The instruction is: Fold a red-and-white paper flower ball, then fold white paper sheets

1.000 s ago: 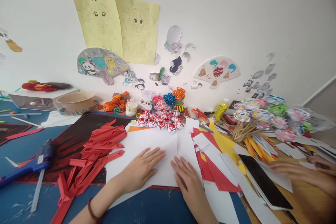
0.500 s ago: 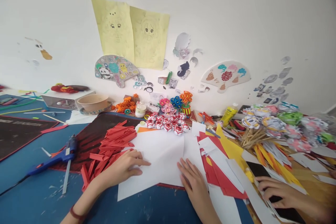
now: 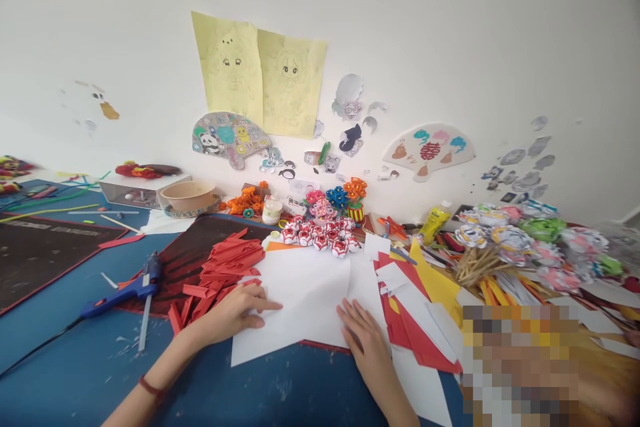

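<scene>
White paper sheets (image 3: 305, 297) lie in front of me, overlapping, with one corner over the near edge of a dark mat. My left hand (image 3: 245, 312) rests at their left side, index finger stretched onto the paper, nothing held. At the right side my right hand (image 3: 363, 333) lies flat with fingers spread, partly on the sheet. Beside my left hand is a heap of folded red paper strips (image 3: 227, 263). Just behind the sheets sits a cluster of red-and-white paper flowers (image 3: 320, 235).
A blue glue gun (image 3: 125, 293) lies to the left. Red paper sheets (image 3: 413, 330) with white strips are at the right, near a bundle of stemmed paper flowers (image 3: 505, 237). A yellow bottle (image 3: 435, 223) stands behind. Pixelation covers another person's hand at lower right.
The view has shifted slightly, so the table things appear moved a little. Both my hands stay on the paper in nearly the same pose. The lower right area is now pixelated.
</scene>
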Tool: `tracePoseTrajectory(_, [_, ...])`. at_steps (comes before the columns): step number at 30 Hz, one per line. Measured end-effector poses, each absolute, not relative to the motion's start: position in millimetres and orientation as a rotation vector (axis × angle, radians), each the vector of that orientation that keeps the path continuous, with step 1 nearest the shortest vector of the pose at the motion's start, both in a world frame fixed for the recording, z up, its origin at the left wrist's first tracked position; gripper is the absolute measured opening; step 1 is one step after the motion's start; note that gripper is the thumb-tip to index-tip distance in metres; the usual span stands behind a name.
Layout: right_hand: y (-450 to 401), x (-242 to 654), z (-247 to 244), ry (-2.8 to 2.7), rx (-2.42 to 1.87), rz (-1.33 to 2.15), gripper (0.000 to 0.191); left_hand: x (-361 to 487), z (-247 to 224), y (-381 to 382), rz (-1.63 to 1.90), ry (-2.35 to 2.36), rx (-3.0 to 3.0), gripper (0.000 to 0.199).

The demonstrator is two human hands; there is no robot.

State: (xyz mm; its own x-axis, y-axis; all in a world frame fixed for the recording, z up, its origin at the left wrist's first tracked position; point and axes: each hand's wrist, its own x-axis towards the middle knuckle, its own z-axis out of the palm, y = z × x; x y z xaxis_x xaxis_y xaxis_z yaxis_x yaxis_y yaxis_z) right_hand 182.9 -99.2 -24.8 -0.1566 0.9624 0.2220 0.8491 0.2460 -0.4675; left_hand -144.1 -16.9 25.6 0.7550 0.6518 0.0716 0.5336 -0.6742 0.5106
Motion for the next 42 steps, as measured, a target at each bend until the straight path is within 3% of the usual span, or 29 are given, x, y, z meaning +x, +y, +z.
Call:
tracePoseTrajectory(12, [-103,180,-21,-1.984,-1.619,0.334,0.039,-146,13,-21,0.348,0.955,2.543,0.039])
tracePoseTrajectory(27, [-104,185,-25,-1.977,-1.579,0.358,0.04,-154,15,-26,0.172,1.161,2.66,0.071])
tracePoseTrajectory(31, [-106,183,-23,-1.946,-1.554,0.364,0.039,-161,20,-31,0.196,1.248,2.697,0.069])
tracePoseTrajectory(36, [-108,181,-22,-1.893,-1.545,0.389,0.039,-119,39,-71,0.362,1.732,2.781,0.062])
tracePoseTrajectory(42, [-108,180,-20,-1.912,-1.561,0.364,0.039,-34,15,-119,0.348,1.289,3.029,0.055])
